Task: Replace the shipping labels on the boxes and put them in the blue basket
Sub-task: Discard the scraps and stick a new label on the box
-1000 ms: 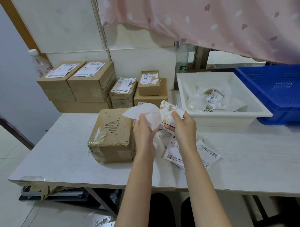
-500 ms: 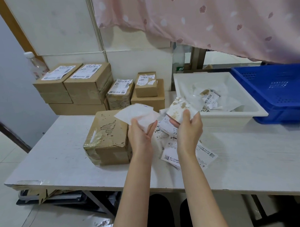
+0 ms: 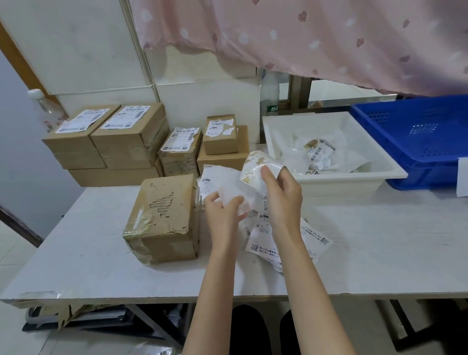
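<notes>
A brown cardboard box (image 3: 164,217) with a torn, bare top sits on the white table (image 3: 376,246), just left of my hands. My left hand (image 3: 222,213) holds a white label sheet (image 3: 225,181) above the table. My right hand (image 3: 280,195) grips a crumpled, brown-stained old label (image 3: 256,167) close beside that sheet. Loose fresh labels (image 3: 285,244) lie on the table under my wrists. The blue basket (image 3: 422,141) stands at the far right.
A white tray (image 3: 355,178) with torn label scraps stands between my hands and the basket. Several labelled boxes (image 3: 132,138) are stacked at the back left against the wall. A pink curtain (image 3: 328,36) hangs above. A white paper (image 3: 467,175) drapes over the basket's front.
My right hand, which had swung the crumpled old label out toward the white tray, has come back toward the left hand. The left hand keeps hold of the white sheet.
</notes>
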The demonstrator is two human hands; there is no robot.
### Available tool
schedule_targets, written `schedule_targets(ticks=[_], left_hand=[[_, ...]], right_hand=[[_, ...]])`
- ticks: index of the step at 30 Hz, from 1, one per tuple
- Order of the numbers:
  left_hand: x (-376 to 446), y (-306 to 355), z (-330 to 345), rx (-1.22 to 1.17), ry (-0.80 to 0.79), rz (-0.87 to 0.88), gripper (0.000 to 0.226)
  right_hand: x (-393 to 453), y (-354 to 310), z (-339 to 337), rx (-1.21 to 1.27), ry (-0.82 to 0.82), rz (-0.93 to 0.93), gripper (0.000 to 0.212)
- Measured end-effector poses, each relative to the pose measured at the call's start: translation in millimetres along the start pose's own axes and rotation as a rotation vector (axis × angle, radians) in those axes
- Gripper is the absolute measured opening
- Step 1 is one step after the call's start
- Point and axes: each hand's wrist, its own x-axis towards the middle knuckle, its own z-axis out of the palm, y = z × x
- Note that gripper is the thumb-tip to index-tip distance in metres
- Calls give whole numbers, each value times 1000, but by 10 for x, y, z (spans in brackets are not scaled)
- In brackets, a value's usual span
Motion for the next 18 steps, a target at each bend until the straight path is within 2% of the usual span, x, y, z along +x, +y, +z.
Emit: schedule_targets(ticks=[3,5,7,9,13,18], left_hand=[[-10,-59,-18,139,28,47,32],[23,-136,-39,408,62,145,35],[45,-180,-42,742,61,247,43],[53,-191,-34,963,41,294,56],[85,-198,-50,1029,94,361,77],[95,-190,-20,973,79,407,60]], right_hand=[[5,9,1,15,-36,-35,36],[8,14,4,0,-47,-64,35],[10,33,22,-3,-102,-122,20],[16,79,30,-70,-143,-161,14],[23,118,26,-239,-63,-172,16],[6,211,65,-374,41,-303,24]])
